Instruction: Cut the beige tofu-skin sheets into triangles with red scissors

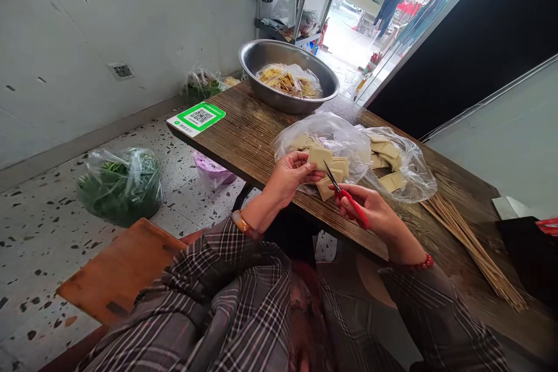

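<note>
Between its thumb and fingers, my left hand (290,176) pinches a square tan sheet (320,157) above the table's near edge. My right hand (366,207) is closed round the red handles of a pair of scissors (354,206), whose dark blades point up and left at the sheet's right side. More tan pieces (339,167) lie just behind and below the held sheet. A clear plastic bag (333,132) with tan pieces spreads behind my hands. To its right, a second clear bag (416,168) holds folded tan pieces (386,154).
A metal bowl (288,103) with bagged yellow food stands at the table's far end, near a green QR card (198,118). Thin wooden sticks (475,250) lie right. Bagged greens (122,186) and an orange-brown stool (120,270) are at left.
</note>
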Available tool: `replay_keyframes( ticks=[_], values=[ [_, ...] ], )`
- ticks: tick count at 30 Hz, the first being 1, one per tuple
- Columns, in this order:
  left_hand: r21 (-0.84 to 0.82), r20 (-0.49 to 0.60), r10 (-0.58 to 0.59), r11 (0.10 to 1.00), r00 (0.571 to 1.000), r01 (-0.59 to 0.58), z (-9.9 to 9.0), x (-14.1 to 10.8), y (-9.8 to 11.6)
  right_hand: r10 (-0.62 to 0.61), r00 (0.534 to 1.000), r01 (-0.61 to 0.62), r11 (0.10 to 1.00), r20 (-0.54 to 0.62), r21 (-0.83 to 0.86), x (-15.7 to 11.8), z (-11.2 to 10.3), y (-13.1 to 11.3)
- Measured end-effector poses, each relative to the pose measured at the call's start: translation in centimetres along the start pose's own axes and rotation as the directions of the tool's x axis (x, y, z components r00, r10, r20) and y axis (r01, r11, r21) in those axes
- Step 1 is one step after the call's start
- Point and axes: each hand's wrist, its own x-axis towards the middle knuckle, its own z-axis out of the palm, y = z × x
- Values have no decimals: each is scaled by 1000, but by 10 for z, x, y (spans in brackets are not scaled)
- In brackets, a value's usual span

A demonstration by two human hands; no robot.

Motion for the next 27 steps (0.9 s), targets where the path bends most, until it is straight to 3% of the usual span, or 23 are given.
replay_keyframes(
  ticks=[7, 17, 27],
  values=[
    [0, 6, 1, 1000, 1000, -1, -2, 1, -1, -2, 1000, 2, 1000, 9, -29, 2, -3, 0],
    [3, 13, -8, 1000, 1000, 8, -4, 3, -1, -71, 995, 65, 994, -72, -88, 5, 1, 1],
    [64, 63, -32, 998, 997, 28, -9, 4, -2, -72, 997, 67, 991, -38, -114, 14, 2, -5]
  ],
)
